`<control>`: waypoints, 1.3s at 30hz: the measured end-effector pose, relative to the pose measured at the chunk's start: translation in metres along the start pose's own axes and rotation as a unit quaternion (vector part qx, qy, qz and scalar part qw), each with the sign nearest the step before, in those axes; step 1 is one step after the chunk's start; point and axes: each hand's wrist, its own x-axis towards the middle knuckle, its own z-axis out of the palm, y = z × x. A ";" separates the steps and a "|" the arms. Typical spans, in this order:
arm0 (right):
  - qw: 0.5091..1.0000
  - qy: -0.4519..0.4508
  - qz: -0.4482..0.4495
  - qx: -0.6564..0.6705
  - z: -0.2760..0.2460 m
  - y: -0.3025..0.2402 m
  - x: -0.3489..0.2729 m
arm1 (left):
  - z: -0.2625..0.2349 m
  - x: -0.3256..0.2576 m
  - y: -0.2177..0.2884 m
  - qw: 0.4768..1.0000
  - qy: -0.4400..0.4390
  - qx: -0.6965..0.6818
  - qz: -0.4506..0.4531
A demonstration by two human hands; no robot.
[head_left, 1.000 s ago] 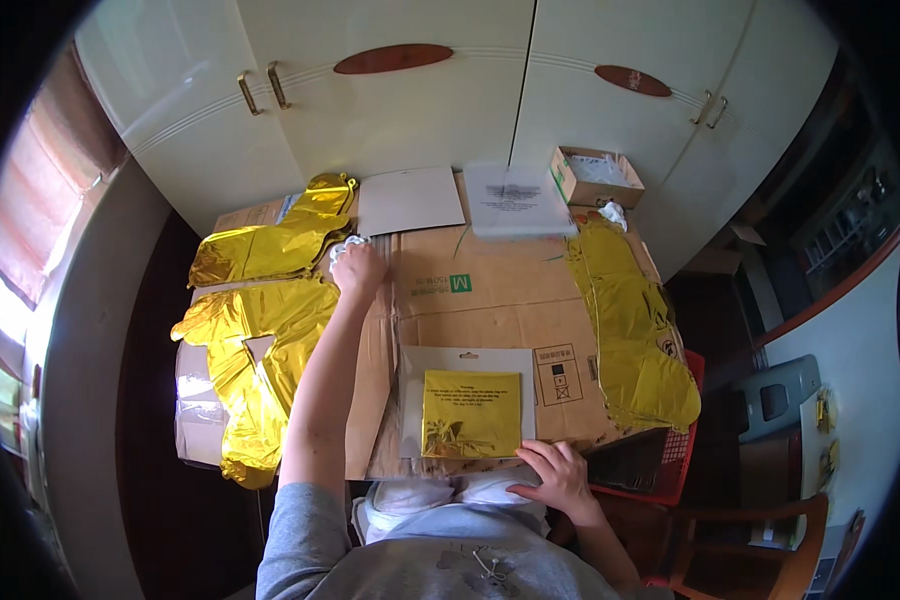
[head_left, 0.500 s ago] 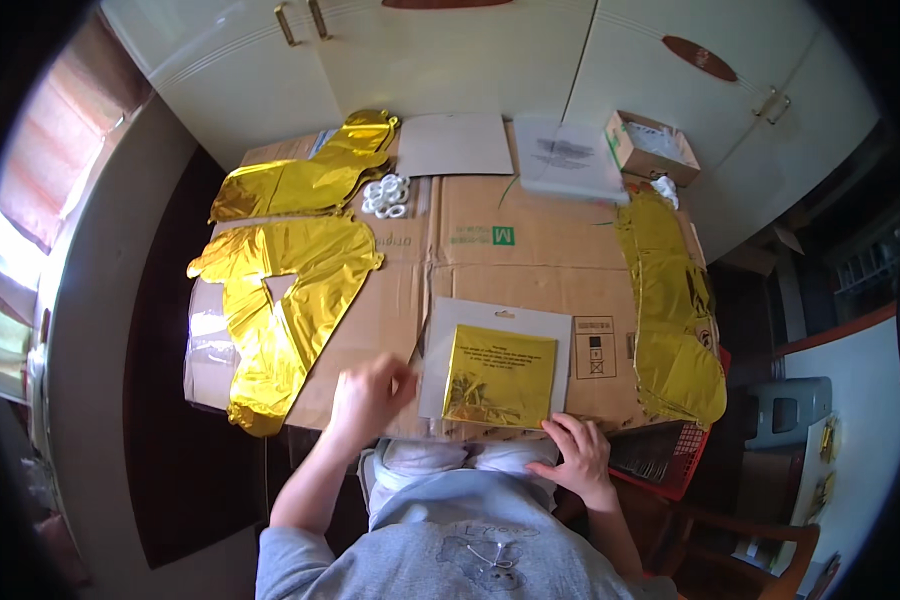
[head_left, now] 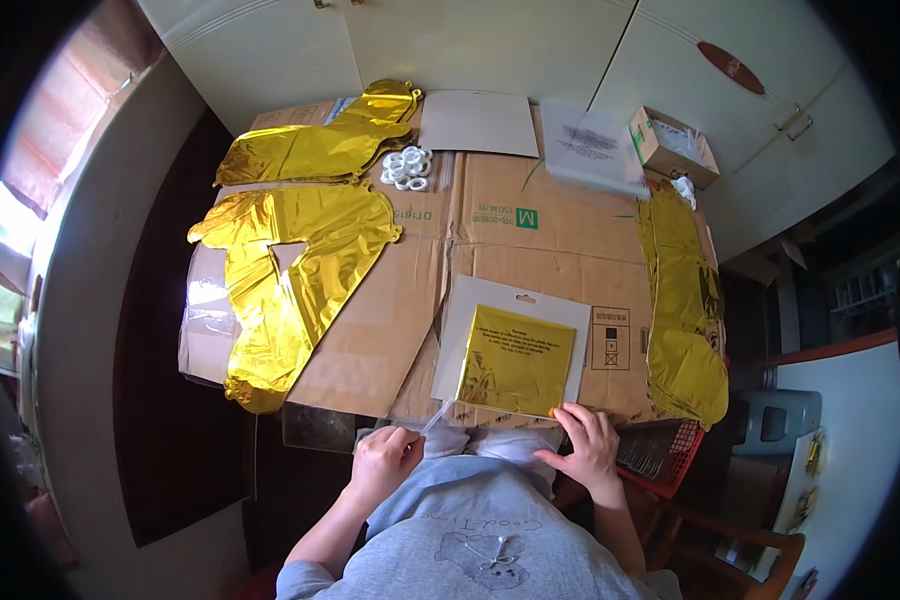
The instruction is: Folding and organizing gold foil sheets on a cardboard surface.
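Observation:
A flat clear plastic bag (head_left: 450, 350) with a hang hole lies near the table's front edge. Inside it is a folded gold foil sheet (head_left: 515, 360) with dark print. My left hand (head_left: 387, 462), closed, is off the front edge and pinches a thin clear plastic strip (head_left: 437, 415), which slants up to the bag's lower left corner. My right hand (head_left: 592, 445) rests at the bag's lower right corner, fingertips touching it, thumb held apart. Something small and orange (head_left: 556, 411) shows at those fingertips; I cannot tell what it is.
Gold foil balloons (head_left: 300, 270) lie flat at left, with more foil (head_left: 310, 150) behind. White rings (head_left: 406, 168) sit beside a grey card (head_left: 478, 124). Clear bags (head_left: 590, 150), a small box (head_left: 675, 148) and long gold foil (head_left: 682, 310) are at right. Cardboard (head_left: 540, 245) covers the table.
My left hand has moved down and right, and the clear strip now shows in its fingers. My right hand stays at the bag's corner. The whole view has shifted slightly.

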 end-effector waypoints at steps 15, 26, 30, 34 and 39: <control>1.000 0.005 -0.003 -0.009 0.000 -0.001 0.000 | 0.036 0.045 0.005 0.994 0.067 0.077 0.041; 0.999 -0.004 0.008 -0.035 -0.003 -0.003 0.001 | 0.008 0.049 -0.002 0.981 0.031 0.125 0.148; 0.999 -0.006 0.011 -0.029 -0.003 -0.003 0.002 | 0.012 0.056 -0.004 0.979 0.043 0.126 0.156; 1.000 -0.009 0.013 -0.026 -0.005 -0.003 0.003 | 0.017 0.062 -0.008 0.975 0.050 0.142 0.161; 1.000 -0.012 0.012 -0.023 -0.007 -0.002 0.004 | 0.019 0.064 -0.011 0.968 0.042 0.166 0.181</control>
